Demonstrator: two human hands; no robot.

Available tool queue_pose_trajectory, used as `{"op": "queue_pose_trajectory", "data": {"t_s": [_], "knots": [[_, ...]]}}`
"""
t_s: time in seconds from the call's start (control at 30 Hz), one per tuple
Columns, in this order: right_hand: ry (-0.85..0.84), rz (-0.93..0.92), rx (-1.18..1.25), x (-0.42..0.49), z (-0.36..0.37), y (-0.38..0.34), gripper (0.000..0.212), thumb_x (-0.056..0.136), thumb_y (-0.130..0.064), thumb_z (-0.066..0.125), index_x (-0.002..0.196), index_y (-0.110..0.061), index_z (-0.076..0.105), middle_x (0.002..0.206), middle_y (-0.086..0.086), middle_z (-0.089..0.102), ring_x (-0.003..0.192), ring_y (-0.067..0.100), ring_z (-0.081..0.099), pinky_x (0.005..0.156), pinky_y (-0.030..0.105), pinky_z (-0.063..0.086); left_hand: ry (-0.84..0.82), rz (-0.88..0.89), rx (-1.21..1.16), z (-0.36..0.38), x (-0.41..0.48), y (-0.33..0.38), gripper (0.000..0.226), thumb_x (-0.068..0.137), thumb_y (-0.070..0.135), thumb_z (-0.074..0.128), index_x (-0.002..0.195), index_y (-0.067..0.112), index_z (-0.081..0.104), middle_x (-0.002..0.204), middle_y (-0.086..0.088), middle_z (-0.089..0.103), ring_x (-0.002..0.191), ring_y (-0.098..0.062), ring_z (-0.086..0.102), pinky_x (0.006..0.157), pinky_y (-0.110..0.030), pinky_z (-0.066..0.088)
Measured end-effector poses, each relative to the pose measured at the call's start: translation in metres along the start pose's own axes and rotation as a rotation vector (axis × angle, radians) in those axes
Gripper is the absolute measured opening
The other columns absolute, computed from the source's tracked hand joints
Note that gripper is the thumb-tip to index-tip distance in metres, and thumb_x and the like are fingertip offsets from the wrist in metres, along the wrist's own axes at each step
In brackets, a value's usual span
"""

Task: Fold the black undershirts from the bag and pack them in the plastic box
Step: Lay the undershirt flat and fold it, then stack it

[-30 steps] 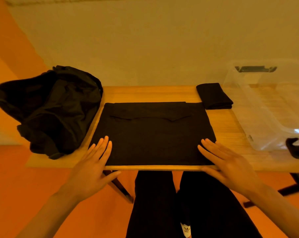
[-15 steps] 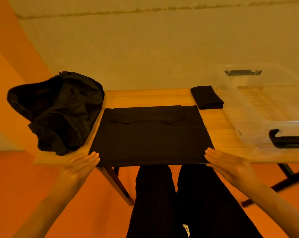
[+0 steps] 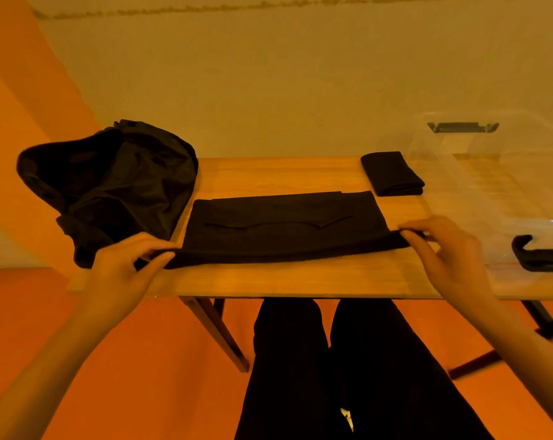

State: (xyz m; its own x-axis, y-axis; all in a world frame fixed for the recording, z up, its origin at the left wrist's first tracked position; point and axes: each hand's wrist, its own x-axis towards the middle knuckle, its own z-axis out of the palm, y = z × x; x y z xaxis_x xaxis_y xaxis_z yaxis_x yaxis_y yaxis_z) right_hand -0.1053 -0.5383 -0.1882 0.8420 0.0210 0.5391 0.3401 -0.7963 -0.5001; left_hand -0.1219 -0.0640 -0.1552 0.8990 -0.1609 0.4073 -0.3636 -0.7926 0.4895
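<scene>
A black undershirt [image 3: 284, 227] lies flat in the middle of the wooden table [image 3: 268, 281]. Its near edge is lifted off the wood and carried toward the far side. My left hand [image 3: 126, 271] pinches the near left corner. My right hand [image 3: 443, 255] pinches the near right corner. A second black undershirt [image 3: 392, 174], folded small, sits at the back right beside the clear plastic box [image 3: 490, 198]. The crumpled black bag [image 3: 110, 185] rests on the table's left end.
The box has black handles [image 3: 538, 254] on its near and far ends and fills the table's right end. A cream wall stands right behind the table. My legs in dark trousers [image 3: 332, 369] are under the front edge. The floor is orange.
Both hands went from lying flat by the undershirt's near corners to pinching them. The near edge has been lifted and moved away from me, uncovering the front strip of table.
</scene>
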Motion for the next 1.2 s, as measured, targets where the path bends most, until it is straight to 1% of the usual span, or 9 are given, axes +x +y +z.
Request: {"op": "queue_pose_trajectory", "data": {"t_s": [0.13,0.27,0.37,0.53,0.67,0.77,0.87,1.07,1.2], "knots": [[0.093,0.104,-0.066,0.042,0.016,0.0,0.017,0.096,-0.027,0.066,0.11,-0.019,0.074,0.099,-0.004,0.069,0.085,0.011,0.062,0.07,0.021,0.046,0.02,-0.122,0.002,0.013,0.034,-0.012,0.032,0.094,0.008,0.068,0.097,0.039,0.064,0.097,0.021,0.064,0.09,0.014,0.059,0.08,0.0,0.042],[0.001,0.167,-0.156,0.08,0.033,0.015,0.02,0.098,-0.031,0.062,0.111,-0.021,0.074,0.099,-0.001,0.071,0.088,0.014,0.063,0.075,0.032,0.05,0.088,-0.187,0.077,0.03,0.064,-0.017,0.011,0.098,0.011,0.064,0.106,0.016,0.07,0.101,0.003,0.067,0.093,-0.009,0.059,0.082,-0.017,0.042],[-0.048,0.217,-0.163,0.1,0.043,0.023,0.018,0.099,-0.029,0.062,0.109,-0.02,0.075,0.101,0.0,0.072,0.094,0.017,0.065,0.08,0.037,0.054,0.122,-0.212,0.109,0.042,0.087,-0.022,0.008,0.098,0.011,0.063,0.105,0.011,0.068,0.104,-0.006,0.069,0.095,-0.018,0.063,0.085,-0.031,0.047],[-0.135,0.265,-0.183,0.118,0.062,0.041,0.017,0.098,-0.032,0.063,0.106,-0.021,0.073,0.088,-0.01,0.063,0.086,0.012,0.061,0.07,0.029,0.047,0.144,-0.229,0.222,0.059,0.12,-0.026,0.011,0.098,0.01,0.062,0.108,0.008,0.066,0.109,-0.014,0.069,0.104,-0.031,0.065,0.09,-0.042,0.05],[-0.208,0.267,-0.254,0.125,0.075,0.049,0.016,0.098,-0.034,0.063,0.107,-0.024,0.072,0.094,-0.006,0.068,0.087,0.012,0.062,0.064,0.026,0.043,0.105,-0.22,0.367,0.078,0.135,-0.025,0.014,0.098,0.006,0.061,0.111,0.002,0.065,0.111,-0.021,0.064,0.1,-0.039,0.063,0.083,-0.05,0.051],[-0.22,0.245,-0.297,0.129,0.08,0.048,0.019,0.099,-0.035,0.061,0.109,-0.023,0.072,0.1,-0.001,0.071,0.094,0.019,0.067,0.073,0.036,0.054,0.086,-0.226,0.428,0.089,0.143,-0.027,0.014,0.098,0.005,0.06,0.111,0.0,0.064,0.109,-0.023,0.063,0.096,-0.041,0.062,0.078,-0.051,0.051],[-0.238,0.247,-0.314,0.131,0.082,0.047,0.021,0.099,-0.034,0.06,0.111,-0.02,0.071,0.102,0.002,0.071,0.095,0.022,0.067,0.079,0.044,0.058,0.084,-0.258,0.445,0.093,0.146,-0.031,0.016,0.099,0.006,0.06,0.113,0.001,0.064,0.111,-0.023,0.063,0.098,-0.041,0.063,0.081,-0.051,0.052],[-0.23,0.273,-0.322,0.133,0.084,0.046,0.022,0.1,-0.031,0.06,0.113,-0.016,0.071,0.104,0.006,0.071,0.096,0.025,0.068,0.08,0.046,0.059,0.097,-0.245,0.451,0.099,0.147,-0.037,0.015,0.098,0.006,0.06,0.112,0.001,0.064,0.11,-0.023,0.063,0.096,-0.041,0.062,0.081,-0.053,0.05],[-0.243,0.243,-0.355,0.133,0.085,0.042,0.023,0.1,-0.03,0.06,0.112,-0.013,0.071,0.106,0.008,0.07,0.097,0.027,0.067,0.079,0.047,0.058,0.071,-0.214,0.505,0.105,0.147,-0.04,0.007,0.096,0.003,0.061,0.102,-0.001,0.062,0.099,-0.023,0.061,0.087,-0.042,0.059,0.074,-0.051,0.047]]}}
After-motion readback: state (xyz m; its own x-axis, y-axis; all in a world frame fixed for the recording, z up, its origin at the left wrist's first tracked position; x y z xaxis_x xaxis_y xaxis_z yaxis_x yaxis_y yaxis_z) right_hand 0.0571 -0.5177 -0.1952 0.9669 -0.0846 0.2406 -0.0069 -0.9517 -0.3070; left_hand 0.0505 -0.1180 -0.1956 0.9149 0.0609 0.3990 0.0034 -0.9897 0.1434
